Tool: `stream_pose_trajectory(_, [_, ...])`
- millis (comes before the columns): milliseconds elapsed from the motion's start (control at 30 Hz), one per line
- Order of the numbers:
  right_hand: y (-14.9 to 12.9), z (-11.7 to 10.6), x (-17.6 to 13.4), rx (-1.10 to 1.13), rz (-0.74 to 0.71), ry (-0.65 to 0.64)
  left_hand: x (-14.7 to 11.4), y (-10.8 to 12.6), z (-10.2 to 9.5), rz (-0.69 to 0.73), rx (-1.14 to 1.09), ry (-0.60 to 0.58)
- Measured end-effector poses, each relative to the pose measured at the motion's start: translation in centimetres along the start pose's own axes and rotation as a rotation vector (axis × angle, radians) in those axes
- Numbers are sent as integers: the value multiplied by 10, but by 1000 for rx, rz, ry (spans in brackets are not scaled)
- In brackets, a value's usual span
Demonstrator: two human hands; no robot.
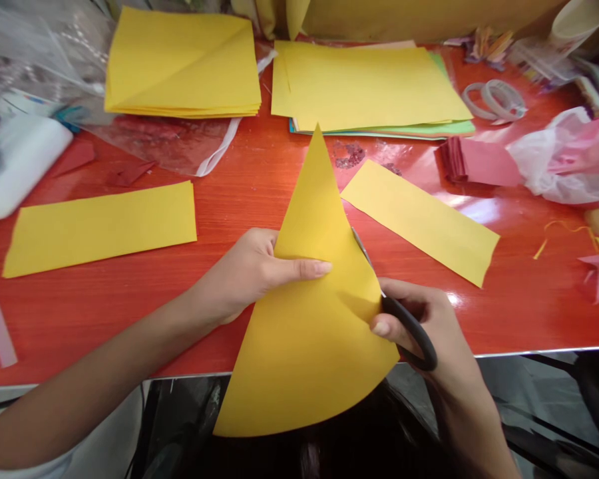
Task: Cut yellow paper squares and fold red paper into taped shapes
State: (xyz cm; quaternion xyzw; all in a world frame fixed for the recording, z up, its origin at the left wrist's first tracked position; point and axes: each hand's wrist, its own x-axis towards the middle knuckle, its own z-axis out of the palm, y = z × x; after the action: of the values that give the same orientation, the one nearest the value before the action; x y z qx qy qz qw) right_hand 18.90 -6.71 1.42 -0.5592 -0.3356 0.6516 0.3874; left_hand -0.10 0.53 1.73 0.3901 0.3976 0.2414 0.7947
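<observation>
A yellow paper cut as a pointed wedge with a curved lower edge [299, 352] is held up over the table's front edge, its tip pointing away from me. My left hand [274, 269] pinches its left side, thumb on top and fingers hidden beneath. Along the paper's right edge, my right hand [424, 326] grips black-handled scissors [419, 339]. A bit of their blade shows beyond the paper's edge; the rest is hidden under it. Yellow paper strips lie on either side, one on the left [104, 229] and one on the right [422, 223].
On the red table [219, 206], a stack of yellow sheets [180, 63] and another stack over coloured paper [359, 86] lie at the back. Clear tape rolls [502, 100], folded red paper [489, 161] and a white plastic bag [554, 159] are at the right.
</observation>
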Motion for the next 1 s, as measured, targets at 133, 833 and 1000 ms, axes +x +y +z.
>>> stream_pose_trajectory(133, [3, -1, 1, -8, -31, 3, 0, 0, 0, -14, -7, -32])
stream_pose_trajectory(833, [6, -7, 6, -29, -22, -94, 1, 2, -2, -107, 35, -50])
stream_pose_trajectory(1000, [6, -7, 7, -27, -50, -101, 1, 2, -2, -113, 33, -60])
